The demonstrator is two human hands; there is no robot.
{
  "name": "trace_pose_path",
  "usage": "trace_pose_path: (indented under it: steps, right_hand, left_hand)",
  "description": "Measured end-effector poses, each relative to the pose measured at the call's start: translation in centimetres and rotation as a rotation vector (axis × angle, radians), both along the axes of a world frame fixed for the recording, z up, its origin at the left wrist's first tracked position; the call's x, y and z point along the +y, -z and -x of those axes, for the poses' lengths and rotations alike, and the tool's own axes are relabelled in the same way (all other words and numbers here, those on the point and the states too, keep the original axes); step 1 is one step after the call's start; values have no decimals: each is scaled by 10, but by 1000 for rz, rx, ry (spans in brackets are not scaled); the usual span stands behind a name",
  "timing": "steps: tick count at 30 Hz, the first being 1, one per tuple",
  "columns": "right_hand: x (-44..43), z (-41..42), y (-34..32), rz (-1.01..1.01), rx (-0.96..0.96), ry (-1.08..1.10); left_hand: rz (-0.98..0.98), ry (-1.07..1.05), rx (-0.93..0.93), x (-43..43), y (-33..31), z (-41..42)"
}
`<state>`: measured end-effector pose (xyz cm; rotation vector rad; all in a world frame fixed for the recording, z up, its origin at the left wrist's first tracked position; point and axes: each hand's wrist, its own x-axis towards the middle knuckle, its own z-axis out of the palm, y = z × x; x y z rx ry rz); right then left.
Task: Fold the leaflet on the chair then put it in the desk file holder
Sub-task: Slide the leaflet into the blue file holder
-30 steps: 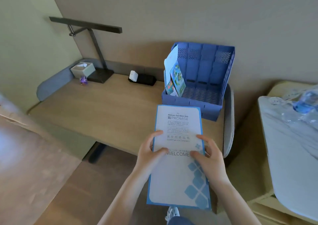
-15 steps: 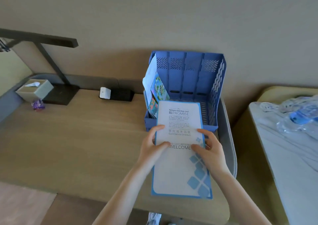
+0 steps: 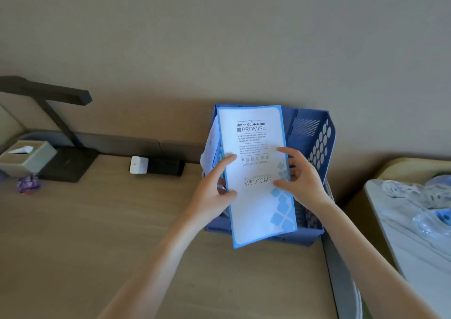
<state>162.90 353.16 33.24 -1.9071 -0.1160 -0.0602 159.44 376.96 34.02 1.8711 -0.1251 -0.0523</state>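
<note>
A folded white leaflet [image 3: 256, 196] with a blue border and the word WELCOME is held upright in front of the blue plastic file holder [image 3: 317, 138] at the desk's back right. My left hand [image 3: 214, 191] grips its left edge and my right hand [image 3: 300, 177] grips its right edge. The leaflet covers most of the holder's inside. Other papers [image 3: 210, 147] stick up in the holder's left slot, behind the leaflet.
The wooden desk [image 3: 97, 233] carries a black lamp base [image 3: 66, 165], a tissue box [image 3: 26, 157], a small purple thing [image 3: 28, 183] and a black and white charger [image 3: 156, 165] along the back. A white marbled table [image 3: 415, 233] with plastic bottles stands at the right.
Both hands carried the leaflet forward from over the desk's front edge up to the file holder and tilted it more upright. The view moved closer to the desk.
</note>
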Motion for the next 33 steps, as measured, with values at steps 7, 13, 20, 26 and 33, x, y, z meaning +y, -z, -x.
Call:
trace_pose_path:
  steps: [7,13,20,26,33]
  right_hand:
    - [15,-78,14,70,-122,-114]
    - [30,-121,51,109,-162,-217]
    - [49,-153,99,218,-177,-299]
    - [58,-173,125,225,-165,-354]
    - [61,-184,140,266,-170,-415]
  left_hand:
    - [-53,-137,-161,-4,20,-37]
    - [-225,-270,-228,-14,59,-45]
    - [-298,-453,-204,-33,104,-42]
    - [-350,-520,-245,-45,131,-47]
    - [-396,-563,-259,-48,147,-55]
